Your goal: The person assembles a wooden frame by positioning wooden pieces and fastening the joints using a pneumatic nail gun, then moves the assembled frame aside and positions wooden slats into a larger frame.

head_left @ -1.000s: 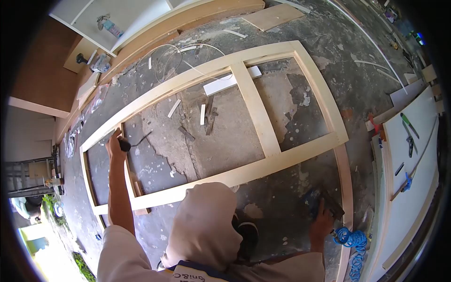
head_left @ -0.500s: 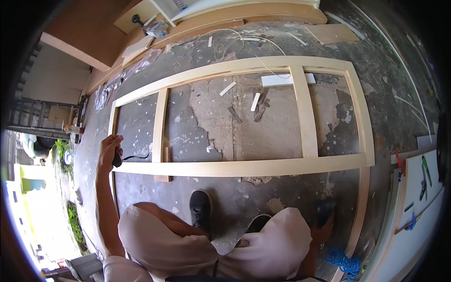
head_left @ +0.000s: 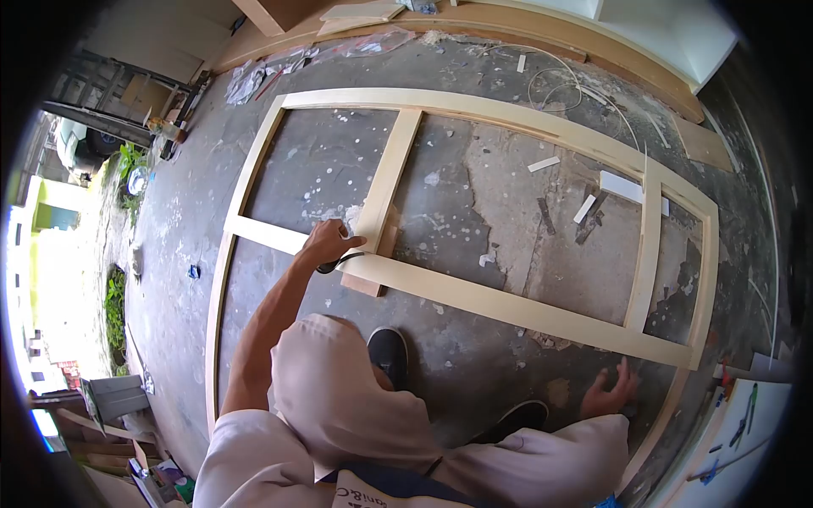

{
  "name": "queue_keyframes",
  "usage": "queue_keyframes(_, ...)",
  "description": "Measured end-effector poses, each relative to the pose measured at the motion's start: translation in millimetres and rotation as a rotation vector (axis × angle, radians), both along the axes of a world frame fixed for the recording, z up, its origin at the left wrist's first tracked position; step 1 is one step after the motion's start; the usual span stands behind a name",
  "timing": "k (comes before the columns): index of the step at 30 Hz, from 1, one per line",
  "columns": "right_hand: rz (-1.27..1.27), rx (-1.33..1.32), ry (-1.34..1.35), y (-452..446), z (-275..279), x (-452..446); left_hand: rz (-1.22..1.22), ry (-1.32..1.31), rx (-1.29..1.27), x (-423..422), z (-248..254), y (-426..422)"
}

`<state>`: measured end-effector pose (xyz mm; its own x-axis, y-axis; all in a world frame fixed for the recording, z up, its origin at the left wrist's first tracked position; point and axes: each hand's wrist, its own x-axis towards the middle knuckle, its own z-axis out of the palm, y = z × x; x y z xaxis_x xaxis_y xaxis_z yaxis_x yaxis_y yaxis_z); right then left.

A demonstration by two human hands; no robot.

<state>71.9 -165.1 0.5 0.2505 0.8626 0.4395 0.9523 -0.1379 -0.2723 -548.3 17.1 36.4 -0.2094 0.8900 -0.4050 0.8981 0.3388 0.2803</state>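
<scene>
My left hand (head_left: 329, 242) is closed around a small black tool (head_left: 328, 267) with a thin, dark curved strip at its end; its exact kind is not clear. The hand is over the near rail of a pale wooden frame (head_left: 508, 298), close to where a crosspiece (head_left: 391, 182) meets it. A short wood block (head_left: 362, 284) juts from under that joint. Beside my right knee, my right hand (head_left: 608, 394) has its fingers apart and holds nothing, just below the frame's near right corner.
The frame lies on a stained concrete floor (head_left: 440, 224) with wood scraps (head_left: 584, 208) and a white strip (head_left: 621, 186) inside. A thin cable (head_left: 584, 85) loops beyond it. Tools lie on a white board (head_left: 735, 432) at right. Cabinets (head_left: 669, 38) stand behind.
My left hand has moved right along the near rail with the black tool, from the frame's left corner to the crosspiece joint. My right hand has come out into view. The camera has turned.
</scene>
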Motion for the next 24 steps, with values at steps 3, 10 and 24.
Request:
queue_keyframes(3,0.372,-0.15,0.209,65,26,-79,-0.067,0.009,-0.009,-6,-18,16)
queue_keyframes(10,0.92,-0.504,0.066,144,56,-209,-0.149,0.01,0.016,14,-17,47)
queue_keyframes(24,0.178,-0.329,-0.004,279,-14,-92,-0.133,-0.072,0.084,22,-41,33)
